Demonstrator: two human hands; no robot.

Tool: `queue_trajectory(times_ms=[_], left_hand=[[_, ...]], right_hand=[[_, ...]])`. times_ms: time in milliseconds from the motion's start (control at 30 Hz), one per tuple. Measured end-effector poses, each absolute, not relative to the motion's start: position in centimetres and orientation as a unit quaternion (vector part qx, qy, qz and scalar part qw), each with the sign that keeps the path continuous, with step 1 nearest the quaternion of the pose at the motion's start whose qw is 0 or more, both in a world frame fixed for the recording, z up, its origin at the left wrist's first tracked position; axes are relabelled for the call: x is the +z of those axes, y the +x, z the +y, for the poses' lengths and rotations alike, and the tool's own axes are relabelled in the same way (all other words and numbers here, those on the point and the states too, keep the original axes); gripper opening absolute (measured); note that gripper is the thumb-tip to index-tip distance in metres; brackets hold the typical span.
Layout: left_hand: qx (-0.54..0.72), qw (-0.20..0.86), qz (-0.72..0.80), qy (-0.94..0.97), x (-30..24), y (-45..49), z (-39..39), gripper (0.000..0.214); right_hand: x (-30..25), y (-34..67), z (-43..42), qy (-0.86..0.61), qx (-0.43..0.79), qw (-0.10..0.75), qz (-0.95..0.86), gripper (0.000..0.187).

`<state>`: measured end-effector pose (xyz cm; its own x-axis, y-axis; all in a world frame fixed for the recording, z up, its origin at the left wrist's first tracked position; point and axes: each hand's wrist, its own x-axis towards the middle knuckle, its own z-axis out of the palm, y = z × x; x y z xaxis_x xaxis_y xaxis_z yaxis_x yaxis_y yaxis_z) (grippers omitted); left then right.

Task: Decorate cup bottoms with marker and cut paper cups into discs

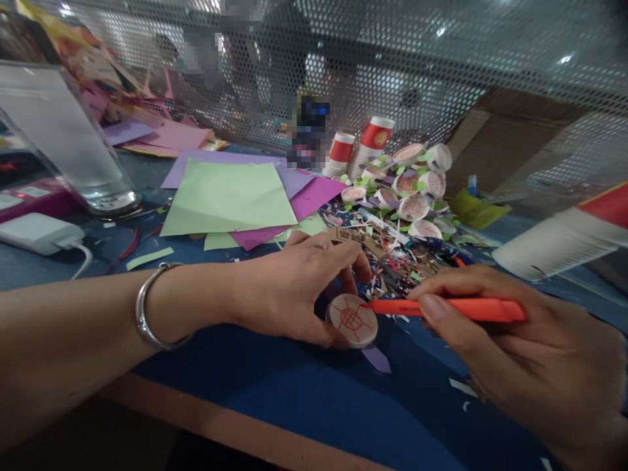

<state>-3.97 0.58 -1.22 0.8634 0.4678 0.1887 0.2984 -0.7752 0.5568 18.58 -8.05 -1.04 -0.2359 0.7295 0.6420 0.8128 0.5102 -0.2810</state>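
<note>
Two bare hands meet over a small round piece in the head view. The left hand (304,288) pinches the round piece (351,320) at its edge, thumb on the near side and a bent finger at the far side, the index finger arched above. This piece lies between the hands, just beyond the left thumb; red lines on its pale face make a gridded circle with rays, and a purple paper tab (377,359) sticks out below it. The right hand (534,353) pinches an orange marker (471,309) between thumb and fingers, its tip meeting the piece's face near the upper edge.

A silver bracelet (142,313) circles the left wrist. Beyond the left hand lie a light green sheet (226,196) and a magenta sheet (321,196), overlapping. Past the fingertips of both hands spread paper scraps (383,252), and behind these is a heap of similar round pieces (413,206) beside two upright cup stacks (377,137). Another cup stack (549,248) lies tilted beyond the right hand. Over the left forearm, farther off, are a white adapter (42,232) and a clear container (73,131).
</note>
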Motion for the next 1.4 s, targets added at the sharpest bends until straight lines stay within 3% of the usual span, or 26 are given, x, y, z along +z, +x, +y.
queue_trajectory(times_ms=[1400], left_hand=[[0.151, 0.26, 0.2, 0.933, -0.84, -4.02, 0.57, 0.057]], right_hand=[[-0.98, 18.15, -8.28, -0.483, -0.069, 0.378, -0.787, 0.014]])
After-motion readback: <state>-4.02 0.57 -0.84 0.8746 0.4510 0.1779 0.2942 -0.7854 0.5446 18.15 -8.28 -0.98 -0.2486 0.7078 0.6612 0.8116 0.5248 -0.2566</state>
